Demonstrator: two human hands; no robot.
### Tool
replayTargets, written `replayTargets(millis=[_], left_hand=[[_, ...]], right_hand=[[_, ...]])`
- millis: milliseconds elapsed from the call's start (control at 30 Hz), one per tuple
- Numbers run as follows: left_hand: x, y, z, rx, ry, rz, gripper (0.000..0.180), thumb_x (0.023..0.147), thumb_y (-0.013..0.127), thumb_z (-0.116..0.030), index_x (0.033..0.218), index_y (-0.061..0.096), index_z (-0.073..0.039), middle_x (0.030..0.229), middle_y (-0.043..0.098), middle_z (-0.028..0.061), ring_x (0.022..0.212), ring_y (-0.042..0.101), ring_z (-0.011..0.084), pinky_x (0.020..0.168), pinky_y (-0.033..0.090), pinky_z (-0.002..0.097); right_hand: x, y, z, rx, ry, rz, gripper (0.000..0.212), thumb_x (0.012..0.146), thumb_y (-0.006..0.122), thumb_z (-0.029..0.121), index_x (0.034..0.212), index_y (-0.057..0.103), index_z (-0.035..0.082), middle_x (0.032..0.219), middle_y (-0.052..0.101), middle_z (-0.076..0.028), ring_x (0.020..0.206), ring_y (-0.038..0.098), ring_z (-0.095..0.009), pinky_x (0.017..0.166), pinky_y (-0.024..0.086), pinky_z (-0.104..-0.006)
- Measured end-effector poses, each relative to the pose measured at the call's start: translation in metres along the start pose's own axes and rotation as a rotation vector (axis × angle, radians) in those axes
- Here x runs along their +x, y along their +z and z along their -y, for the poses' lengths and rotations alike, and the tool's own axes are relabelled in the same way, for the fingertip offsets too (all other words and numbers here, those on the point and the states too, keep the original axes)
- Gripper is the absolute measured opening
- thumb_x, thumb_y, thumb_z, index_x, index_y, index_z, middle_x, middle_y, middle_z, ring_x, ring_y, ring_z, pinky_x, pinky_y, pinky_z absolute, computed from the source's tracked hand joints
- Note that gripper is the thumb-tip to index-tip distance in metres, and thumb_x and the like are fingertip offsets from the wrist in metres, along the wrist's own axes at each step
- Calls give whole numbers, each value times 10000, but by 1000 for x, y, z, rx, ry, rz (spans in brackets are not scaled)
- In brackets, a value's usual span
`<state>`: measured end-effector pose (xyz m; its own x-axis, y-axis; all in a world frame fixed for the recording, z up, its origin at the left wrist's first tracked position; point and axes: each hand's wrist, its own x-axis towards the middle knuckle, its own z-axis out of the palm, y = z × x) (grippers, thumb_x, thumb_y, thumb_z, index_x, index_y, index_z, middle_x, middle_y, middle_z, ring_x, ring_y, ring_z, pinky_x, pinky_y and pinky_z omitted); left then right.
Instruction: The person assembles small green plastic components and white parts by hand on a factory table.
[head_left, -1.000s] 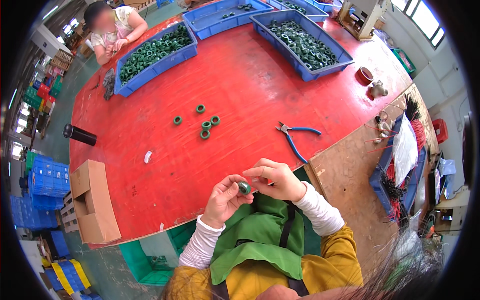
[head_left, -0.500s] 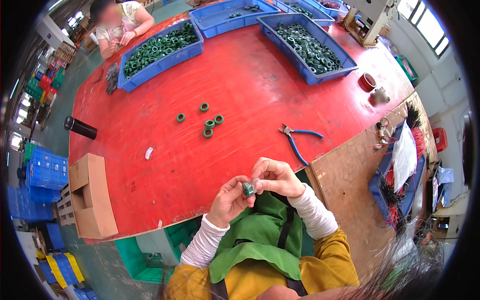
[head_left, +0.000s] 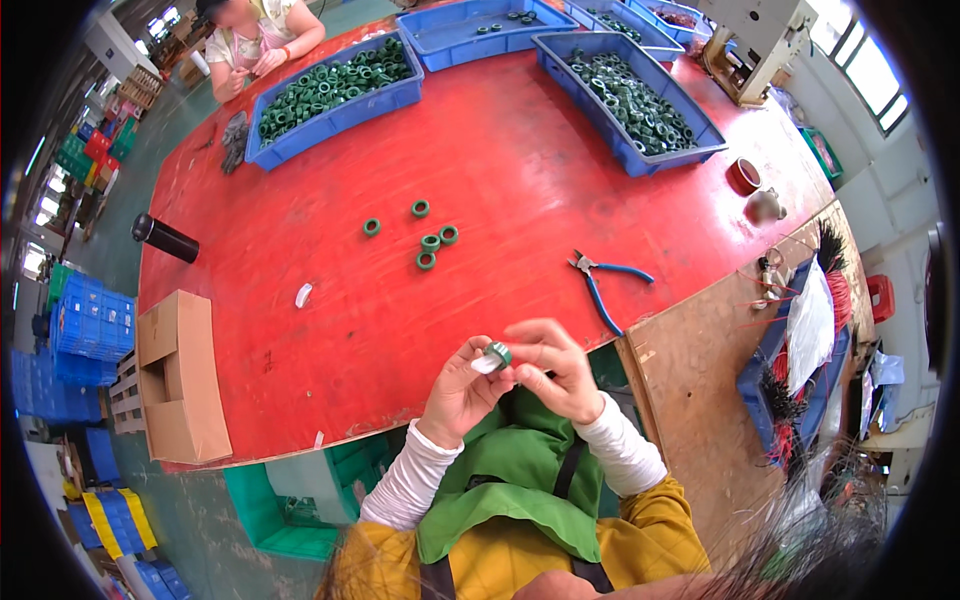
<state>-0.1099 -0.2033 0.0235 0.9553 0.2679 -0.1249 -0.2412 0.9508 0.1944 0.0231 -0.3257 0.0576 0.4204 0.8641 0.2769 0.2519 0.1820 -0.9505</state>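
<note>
Just off the table's near edge, my left hand (head_left: 460,392) pinches a small green ring (head_left: 501,354) between thumb and fingers. A short white strip (head_left: 485,364) sticks out of the ring's opening on the left side. My right hand (head_left: 560,372) meets the ring from the right, its fingers bent and fingertips against the ring's edge; the upper fingers are slightly blurred. Several loose green rings (head_left: 430,243) lie on the red tabletop (head_left: 340,330) ahead of my hands. A curved white piece (head_left: 303,295) rests farther left.
Blue-handled cutters (head_left: 600,290) lie open at right. Blue trays (head_left: 640,160) of green rings stand at the back, with a person (head_left: 262,45) at the far left. A black cylinder (head_left: 166,238), a cardboard box (head_left: 185,380) and a blue bin of wires (head_left: 770,370) flank the table.
The ring has been turned, and the white strip now shows on its left side. My right fingers have shifted and spread somewhat. The whole view has moved slightly.
</note>
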Motion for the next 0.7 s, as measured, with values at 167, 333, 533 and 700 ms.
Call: replayTargets(millis=[167, 333, 533, 700], left_hand=[[0, -1, -11, 6, 41, -34, 246, 882, 602, -75, 1126, 570, -71, 1086, 598, 144, 915, 621, 274, 809, 577, 370], [-6, -10, -4, 41, 57, -31, 291, 863, 630, -108, 1153, 602, -97, 1132, 586, 142, 946, 611, 297, 817, 569, 391], [-7, -15, 2, 26, 20, -33, 276, 895, 609, -153, 1159, 573, -79, 1113, 596, 134, 960, 621, 297, 815, 576, 386], [-15, -19, -10, 77, 65, -35, 264, 913, 588, -155, 1159, 543, -69, 1110, 580, 109, 961, 614, 277, 818, 577, 367]], right_hand=[[-6, -9, 81, 968, -328, -42, 621, 948, 466, 450, 1434, 312, 96, 1389, 338, -208, 1018, 587, -329, 935, 432, -459], [-6, 3, 133, 1277, -526, 322, 711, 959, 347, 536, 1502, 20, 214, 1431, 136, -318, 1067, 472, -490, 941, 347, -639], [-67, -32, 136, 1557, 40, 569, 768, 932, 281, 619, 1500, 60, 152, 1413, 323, -286, 1120, 397, -652, 1006, 232, -710], [-70, -21, 115, 1615, 118, 283, 766, 890, 324, 660, 1342, 189, 57, 1243, 447, -312, 1151, 409, -535, 990, 281, -639]])
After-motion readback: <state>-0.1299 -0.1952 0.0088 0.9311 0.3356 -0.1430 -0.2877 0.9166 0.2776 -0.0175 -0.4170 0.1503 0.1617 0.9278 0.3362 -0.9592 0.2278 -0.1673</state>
